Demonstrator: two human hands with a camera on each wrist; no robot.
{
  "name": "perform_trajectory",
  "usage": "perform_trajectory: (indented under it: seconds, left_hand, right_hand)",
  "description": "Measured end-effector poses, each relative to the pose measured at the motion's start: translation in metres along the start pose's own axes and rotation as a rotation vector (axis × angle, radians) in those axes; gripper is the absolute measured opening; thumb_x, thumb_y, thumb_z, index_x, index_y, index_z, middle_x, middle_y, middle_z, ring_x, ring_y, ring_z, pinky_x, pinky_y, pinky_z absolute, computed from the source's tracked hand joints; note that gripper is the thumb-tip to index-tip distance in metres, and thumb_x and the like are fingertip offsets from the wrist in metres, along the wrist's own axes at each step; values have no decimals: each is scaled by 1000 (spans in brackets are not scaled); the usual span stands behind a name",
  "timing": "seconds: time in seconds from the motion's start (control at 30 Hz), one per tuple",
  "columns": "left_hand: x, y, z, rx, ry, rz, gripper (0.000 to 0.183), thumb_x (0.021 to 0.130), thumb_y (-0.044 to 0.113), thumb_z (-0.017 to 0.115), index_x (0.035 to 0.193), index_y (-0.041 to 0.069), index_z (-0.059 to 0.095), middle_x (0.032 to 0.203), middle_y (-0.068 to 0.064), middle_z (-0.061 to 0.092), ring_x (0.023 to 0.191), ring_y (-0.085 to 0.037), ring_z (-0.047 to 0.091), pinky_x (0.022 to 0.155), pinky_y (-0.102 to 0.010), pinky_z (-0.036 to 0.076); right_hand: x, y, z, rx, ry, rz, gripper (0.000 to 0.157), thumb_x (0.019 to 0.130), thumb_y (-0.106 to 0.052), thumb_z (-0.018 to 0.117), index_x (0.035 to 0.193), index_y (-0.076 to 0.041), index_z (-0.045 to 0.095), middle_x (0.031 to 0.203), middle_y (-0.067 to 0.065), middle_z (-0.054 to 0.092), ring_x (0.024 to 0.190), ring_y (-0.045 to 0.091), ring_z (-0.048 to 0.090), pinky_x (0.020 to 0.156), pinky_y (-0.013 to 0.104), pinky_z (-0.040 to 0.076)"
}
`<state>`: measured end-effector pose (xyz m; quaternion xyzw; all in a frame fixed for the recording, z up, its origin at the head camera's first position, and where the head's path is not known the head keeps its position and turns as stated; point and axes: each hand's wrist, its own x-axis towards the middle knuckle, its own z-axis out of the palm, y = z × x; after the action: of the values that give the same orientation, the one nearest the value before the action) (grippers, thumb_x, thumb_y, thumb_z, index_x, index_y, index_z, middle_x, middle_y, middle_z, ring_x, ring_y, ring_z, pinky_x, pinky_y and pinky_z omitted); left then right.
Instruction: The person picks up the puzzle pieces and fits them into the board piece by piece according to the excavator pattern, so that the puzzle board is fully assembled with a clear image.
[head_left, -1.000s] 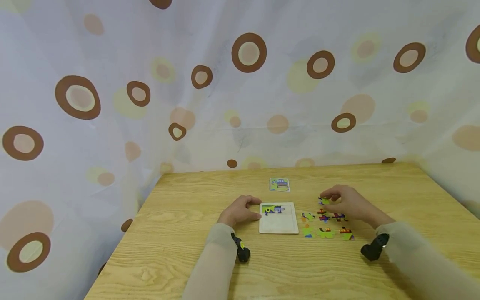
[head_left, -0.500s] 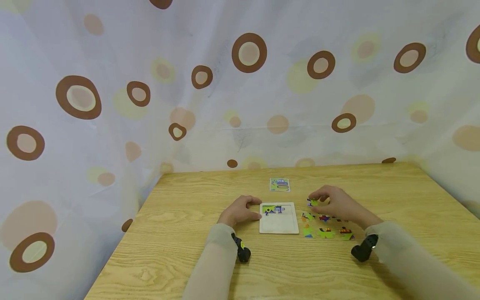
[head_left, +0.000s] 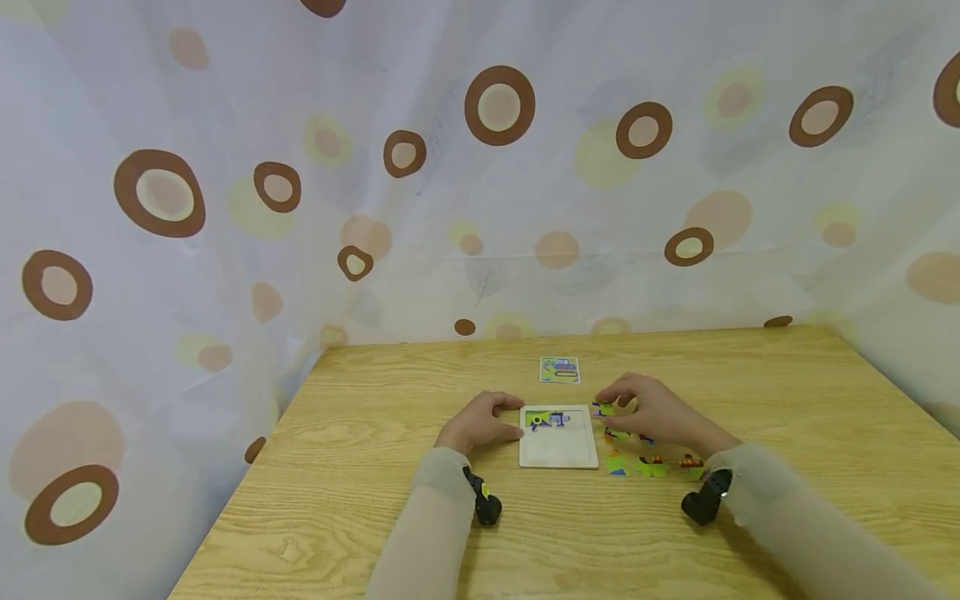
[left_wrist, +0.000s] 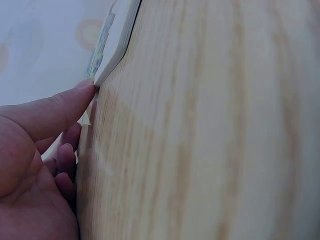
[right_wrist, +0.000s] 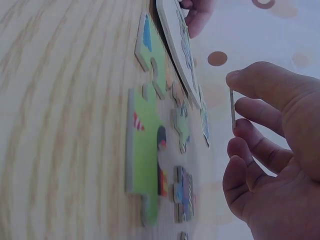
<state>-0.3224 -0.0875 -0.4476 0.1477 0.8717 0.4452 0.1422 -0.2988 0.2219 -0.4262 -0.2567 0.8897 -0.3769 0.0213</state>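
My left hand [head_left: 483, 417] rests at the left edge of a square white puzzle tray [head_left: 558, 454], its thumb [left_wrist: 75, 100] touching the tray's side. A few joined green and purple puzzle pieces [head_left: 547, 419] lie in the tray's upper left. Just right of the tray, my right hand [head_left: 652, 408] pinches a green and purple puzzle piece [right_wrist: 232, 107] between thumb and fingers. In the right wrist view that piece shows edge-on, above the table, so its picture is hidden there. Loose pieces [right_wrist: 142, 145] lie beneath and in front of this hand, which covers some of them in the head view.
A small picture card [head_left: 560, 370] lies behind the tray on the wooden table [head_left: 420, 367]. Several loose pieces lie right of the tray, among them a green one with a blue corner [head_left: 617, 465]. A patterned cloth [head_left: 450, 208] hangs behind the table.
My right hand has moved left with the pinched puzzle piece, from above the loose pieces to near the tray's right edge. My left hand has stayed at the tray.
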Motion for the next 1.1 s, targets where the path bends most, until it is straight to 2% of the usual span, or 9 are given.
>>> perform_trajectory:
  seconds: [0.2,0.4,0.77,0.97,1.1]
  left_hand:
    - [-1,1,-1,10,-9,6,47,87,13,78,132,14,64,135,-1,57,123,-23,49,105,-42,39]
    - [-2,2,-1,12,-5,14,46,87,12,78,131,13,64,133,-2,58,115,-21,50,102,-41,40]
    - [-3,1,-2,20,-12,27,46,87,12,77,131,12,64,135,-4,57,124,-25,49,105,-43,39]
    - [-1,-1,-1,34,1,21,46,87,13,78,131,14,65,132,-1,59,113,-20,50,103,-40,40]
    - [-1,-2,-1,21,2,26,46,86,13,78,131,14,65,133,-1,59,116,-20,50,103,-41,39]
  right_hand:
    - [6,-2,8,-24,-3,-13,31,89,-18,75,117,-5,70,109,6,62,95,23,54,73,34,50]
    - [14,-1,16,-35,-14,-11,29,88,-16,76,115,-5,71,107,4,61,94,21,54,78,36,49]
    - [20,-8,28,-5,-46,57,28,88,-15,77,114,-8,72,109,3,60,95,22,52,79,38,47]
    - [23,-10,33,-6,-53,60,27,88,-12,76,114,-6,72,107,5,60,91,23,51,79,38,45]
    - [26,-9,36,-6,-54,97,28,87,-12,76,115,-7,72,104,4,58,89,21,48,76,37,43]
